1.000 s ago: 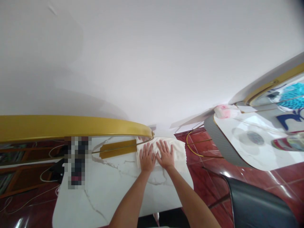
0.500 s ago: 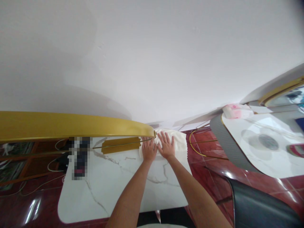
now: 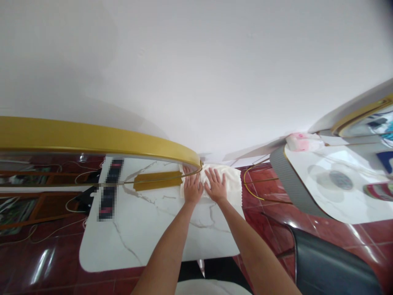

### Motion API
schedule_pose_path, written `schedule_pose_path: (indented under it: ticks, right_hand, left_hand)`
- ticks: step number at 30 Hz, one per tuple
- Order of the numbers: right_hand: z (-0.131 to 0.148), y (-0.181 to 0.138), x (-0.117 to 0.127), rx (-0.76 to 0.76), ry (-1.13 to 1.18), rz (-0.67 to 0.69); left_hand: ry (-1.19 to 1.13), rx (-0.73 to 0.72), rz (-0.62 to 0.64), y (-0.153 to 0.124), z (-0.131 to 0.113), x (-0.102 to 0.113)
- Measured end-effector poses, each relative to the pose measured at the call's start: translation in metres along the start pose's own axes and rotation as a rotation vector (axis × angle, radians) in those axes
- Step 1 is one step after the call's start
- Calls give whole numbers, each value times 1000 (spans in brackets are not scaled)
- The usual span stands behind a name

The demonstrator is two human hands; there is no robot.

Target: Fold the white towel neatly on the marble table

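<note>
A cream cloth (image 3: pixel 233 184) with a zigzag edge lies spread on the white marbled tabletop (image 3: pixel 123 233), near its right end by the wall. My left hand (image 3: pixel 193 189) rests flat on the cloth's left part, fingers stretched toward the mirror. Beside it, my right hand (image 3: pixel 216 185) presses flat on the cloth with its fingers spread. The thumbs almost meet. Close to my left fingertips is the lower edge of a gold-framed mirror (image 3: pixel 138 143), which reflects the tabletop. A gold strip (image 3: pixel 156 181) at the mirror's foot ends at the cloth.
A second white table (image 3: pixel 331 205) stands to the right, bearing a pink-and-white tissue pack (image 3: pixel 303 142) and a pink-and-green container (image 3: pixel 379 190). A black chair (image 3: pixel 334 262) is at the lower right. A dark pixelated object (image 3: pixel 107 203) lies at the table's left. Cables run over the red tiled floor (image 3: pixel 46 241).
The camera view has shifted slightly, so more of the mirror's reflection shows. Both hands stay flat on the cloth in nearly the same place.
</note>
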State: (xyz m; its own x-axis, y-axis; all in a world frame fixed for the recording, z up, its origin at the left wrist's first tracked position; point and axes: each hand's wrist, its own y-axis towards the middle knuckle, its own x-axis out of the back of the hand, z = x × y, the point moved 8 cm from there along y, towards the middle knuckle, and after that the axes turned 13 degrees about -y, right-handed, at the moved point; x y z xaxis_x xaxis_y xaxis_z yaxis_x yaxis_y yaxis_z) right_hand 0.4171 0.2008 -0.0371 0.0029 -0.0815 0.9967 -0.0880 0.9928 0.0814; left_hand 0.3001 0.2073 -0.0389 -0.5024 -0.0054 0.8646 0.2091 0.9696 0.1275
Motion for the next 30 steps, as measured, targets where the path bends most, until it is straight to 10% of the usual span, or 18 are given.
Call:
schedule_pose_path:
  ticks: [16, 30]
  right_hand:
    - [7, -92, 9, -17, -115, 54]
    - [79, -202, 7, -166, -187, 98]
  left_hand:
    - [-95, -114, 40, -76, -18, 17]
    - [-183, -261, 179, -179, 11, 51]
